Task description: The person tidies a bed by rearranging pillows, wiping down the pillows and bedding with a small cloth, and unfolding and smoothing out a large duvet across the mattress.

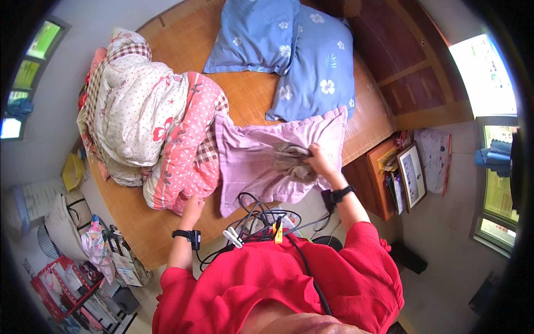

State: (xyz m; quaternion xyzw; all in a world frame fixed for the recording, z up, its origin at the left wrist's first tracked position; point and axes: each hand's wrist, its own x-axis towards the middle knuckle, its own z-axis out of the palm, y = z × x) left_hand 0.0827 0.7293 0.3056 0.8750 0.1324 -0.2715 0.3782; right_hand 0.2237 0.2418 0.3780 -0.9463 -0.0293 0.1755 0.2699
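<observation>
My right hand [323,160] grips a bunched grey-brown cloth [296,163] on top of a wrinkled pink pillowcase [246,167]. The pillowcase is spread at the near edge of a bed covered with a woven mat [125,221]. At the left, my left hand [193,210] is closed at the lower edge of a rumpled quilt [137,104] with dots, checks and bows; whether its fingers pinch the fabric I cannot tell. Two blue pillows [258,37] [319,75] with white flowers lie beyond the pillowcase, one partly over the other.
Black cables [263,217] with a white clip [232,237] hang before my red top. Right of the bed stand a wooden cabinet [375,179] with a framed picture [412,177] and a wooden headboard [400,62]. At the lower left are bags [66,221] and a red rack [62,288].
</observation>
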